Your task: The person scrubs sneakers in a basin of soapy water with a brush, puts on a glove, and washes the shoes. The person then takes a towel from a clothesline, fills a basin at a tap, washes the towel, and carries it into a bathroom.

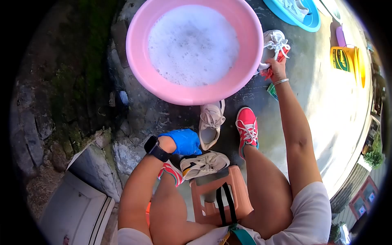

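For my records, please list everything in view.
Large round plastic basin: one, pink, top centre
Foam: one mass, white, inside
Plastic basin: one, light blue, top right
Footwear: count unclear, white, inside it
Laced sneaker: one, white, beside pink basin
Laced shoes: two, beige, below pink basin
Plastic bucket: one, yellow, far right
Small item: one, green, below white sneaker
Plastic stool: one, salmon, bottom centre
Stones: several, grey, left side
Worn shoes: two, red, on feet
Wristwatch: one, black, left wrist
Bracelet: one, silver, right wrist
Left hand: one, blue-covered, beside beige shoes
Right hand: one, bare, at white sneaker
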Action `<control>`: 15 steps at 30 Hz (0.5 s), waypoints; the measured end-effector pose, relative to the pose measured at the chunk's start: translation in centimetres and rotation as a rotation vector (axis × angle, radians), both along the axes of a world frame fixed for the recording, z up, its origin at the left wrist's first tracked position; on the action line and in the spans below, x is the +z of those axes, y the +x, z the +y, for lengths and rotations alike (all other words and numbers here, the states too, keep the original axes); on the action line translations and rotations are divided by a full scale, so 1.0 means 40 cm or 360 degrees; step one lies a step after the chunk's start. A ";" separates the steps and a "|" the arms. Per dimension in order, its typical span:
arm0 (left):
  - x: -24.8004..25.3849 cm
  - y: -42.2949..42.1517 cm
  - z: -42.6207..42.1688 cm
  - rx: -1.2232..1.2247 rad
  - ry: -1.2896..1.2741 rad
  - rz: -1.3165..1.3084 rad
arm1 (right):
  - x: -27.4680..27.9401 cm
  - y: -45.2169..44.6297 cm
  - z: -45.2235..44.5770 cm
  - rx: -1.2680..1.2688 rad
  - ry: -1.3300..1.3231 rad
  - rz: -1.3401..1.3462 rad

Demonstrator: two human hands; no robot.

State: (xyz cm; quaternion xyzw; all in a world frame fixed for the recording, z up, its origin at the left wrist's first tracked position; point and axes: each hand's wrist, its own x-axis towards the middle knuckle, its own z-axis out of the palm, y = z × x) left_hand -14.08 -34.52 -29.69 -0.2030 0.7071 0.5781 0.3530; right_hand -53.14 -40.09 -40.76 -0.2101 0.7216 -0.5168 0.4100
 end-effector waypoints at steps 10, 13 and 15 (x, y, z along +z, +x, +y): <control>-0.196 0.054 0.351 -0.0086 -0.0268 -0.0161 | 0.188 0.018 0.083 0.0081 0.0348 -0.0200; -0.108 0.009 0.220 0.0332 -0.0238 -0.0188 | 0.268 0.054 0.127 -0.0019 0.0326 -0.0107; -0.095 -0.012 0.192 0.0969 -0.0175 -0.0149 | 0.307 0.076 0.150 0.0040 0.0198 0.0023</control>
